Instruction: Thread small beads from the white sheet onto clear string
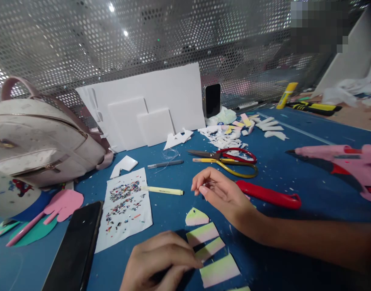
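Several green-to-pink card pieces lie in a column in front of me: a pointed tag [197, 217] with a small hole at the top, an upper strip [203, 234], a narrower strip [210, 249] and a larger strip [220, 270]. My left hand [161, 260] is closed, its fingertips touching the left end of the narrower strip; what it may pinch is hidden. Above the tag hovers my right hand [223, 198], fingers curled and thumb close to the forefinger. Anything between them is too thin to make out. A clear thread [170, 155] is looped on the table behind.
Scissors [224, 155], a red-handled tool [268, 195] and a pink glue gun [340, 155] lie to the right. Shiny bits cover a white paper [144, 220] beside a yellow marker [165, 190] and a phone [74, 246]. White boards [179, 89] and a backpack [36, 133] stand behind.
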The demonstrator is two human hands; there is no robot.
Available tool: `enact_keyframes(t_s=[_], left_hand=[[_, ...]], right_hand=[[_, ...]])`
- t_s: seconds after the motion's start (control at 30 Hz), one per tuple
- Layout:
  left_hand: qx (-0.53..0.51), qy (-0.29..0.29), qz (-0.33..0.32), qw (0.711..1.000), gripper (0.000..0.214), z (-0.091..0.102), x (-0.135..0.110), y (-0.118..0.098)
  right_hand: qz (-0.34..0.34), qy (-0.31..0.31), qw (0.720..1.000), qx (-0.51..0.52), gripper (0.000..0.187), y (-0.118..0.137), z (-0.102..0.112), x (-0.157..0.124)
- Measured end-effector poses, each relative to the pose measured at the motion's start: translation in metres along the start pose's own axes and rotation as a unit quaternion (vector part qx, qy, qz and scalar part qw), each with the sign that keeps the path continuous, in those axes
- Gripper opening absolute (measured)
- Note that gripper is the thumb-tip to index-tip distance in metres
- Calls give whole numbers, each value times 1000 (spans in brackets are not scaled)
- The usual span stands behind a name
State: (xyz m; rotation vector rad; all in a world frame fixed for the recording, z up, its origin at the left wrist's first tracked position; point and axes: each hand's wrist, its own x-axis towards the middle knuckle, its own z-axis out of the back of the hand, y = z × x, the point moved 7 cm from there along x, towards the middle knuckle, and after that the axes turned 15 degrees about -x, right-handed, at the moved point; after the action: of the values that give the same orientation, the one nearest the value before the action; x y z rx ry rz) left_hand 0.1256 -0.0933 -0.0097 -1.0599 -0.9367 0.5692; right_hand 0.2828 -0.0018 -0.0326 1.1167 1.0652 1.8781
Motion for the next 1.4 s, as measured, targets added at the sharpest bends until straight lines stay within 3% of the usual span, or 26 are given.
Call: enact_keyframes(t_s=[0.1, 0.3, 0.53, 0.73, 0.9, 1.1, 1.23, 1.4], left_hand=[[-3, -50, 52, 997, 33, 6, 0, 11], [-29, -130, 132, 982, 24, 16, 1, 27], [-59, -144, 160, 975, 23, 17, 0, 31], [-70, -130, 151, 978, 29, 14, 3, 31], [-89, -134, 142, 977, 30, 13, -1, 32], [-170, -172, 174, 955, 11, 8, -9, 35], [-236, -203, 214, 926, 28, 4, -10, 42], [-253, -181, 230, 922, 37, -3, -7, 45]], right_hand=[[3, 22, 998, 62, 7, 2, -4, 0], [-39, 120, 982, 140, 13, 12, -15, -6], [-14, 159, 987, -24, 4, 18, -18, -10], [-7, 216, 976, -30, 17, 19, -26, -10], [20, 215, 976, -34, 25, 21, -25, -9], [30, 192, 980, -38, 18, 18, -23, -7], [48, 190, 980, -37, 12, 20, -23, -9], [85, 198, 976, -17, 12, 26, -26, -11]])
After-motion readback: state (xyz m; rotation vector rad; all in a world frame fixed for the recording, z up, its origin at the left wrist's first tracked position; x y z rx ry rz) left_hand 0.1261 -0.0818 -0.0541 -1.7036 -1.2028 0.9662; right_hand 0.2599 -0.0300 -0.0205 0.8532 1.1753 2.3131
